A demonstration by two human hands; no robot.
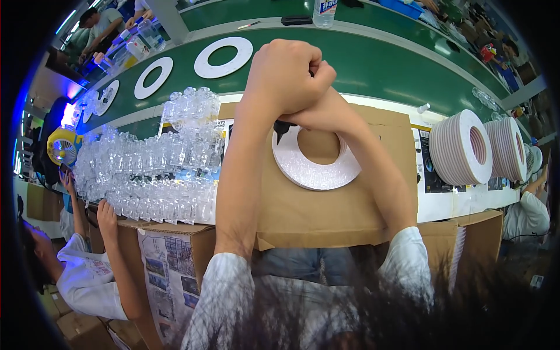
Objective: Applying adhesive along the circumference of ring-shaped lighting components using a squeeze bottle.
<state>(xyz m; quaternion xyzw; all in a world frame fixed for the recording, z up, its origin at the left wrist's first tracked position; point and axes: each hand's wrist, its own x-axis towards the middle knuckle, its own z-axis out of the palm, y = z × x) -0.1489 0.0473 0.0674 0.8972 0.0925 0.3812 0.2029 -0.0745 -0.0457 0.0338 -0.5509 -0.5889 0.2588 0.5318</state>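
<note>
My left hand (289,76) is closed in a fist above the cardboard, with a bit of something dark showing between thumb and fingers. My right hand (318,112) crosses beneath the left wrist, its fingers mostly hidden there. From under the wrists a black pointed nozzle (282,130) sticks out downward, seemingly held by the right hand; the body behind it is hidden. Below the hands a flat white ring (318,176) lies on a brown cardboard sheet (326,219). The nozzle tip hangs over the ring's left upper part; I cannot tell whether they touch.
Clear plastic parts (151,169) crowd the left. Stacks of white rings (461,149) stand at right. More loose rings (223,58) lie on the green table (373,70), with a clear bottle (325,13) behind. A co-worker's hand (107,220) is near the plastic parts.
</note>
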